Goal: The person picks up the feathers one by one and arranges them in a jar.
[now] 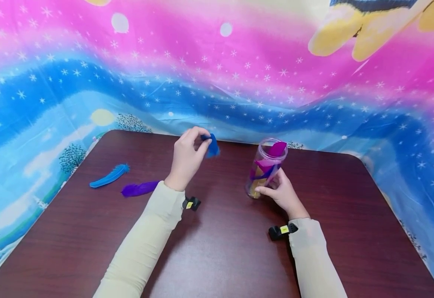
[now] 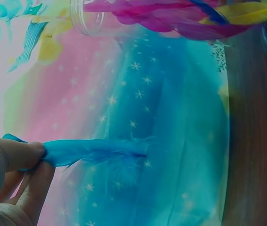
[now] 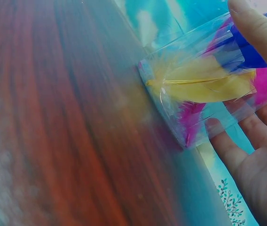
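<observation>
Between thumb and fingers my left hand point(image 1: 188, 155) pinches a blue feather point(image 2: 86, 149), its fluffy end pointing down above the table. A clear open-topped jar point(image 1: 252, 186) stands to the right, and my right hand point(image 1: 281, 192) grips its lower side. Inside the jar are a yellow feather point(image 3: 204, 84), magenta feathers point(image 2: 171, 16) and a dark blue one point(image 3: 255, 47). One magenta feather tip point(image 1: 278, 149) reaches up to the jar's mouth. The held feather is left of the jar, apart from it.
On the left of the dark wood table point(image 1: 217, 256) lie a light blue feather point(image 1: 109, 176) and a purple feather point(image 1: 138, 188), the latter partly behind the left sleeve. A printed cloth point(image 1: 202, 82) hangs around the table's back and sides.
</observation>
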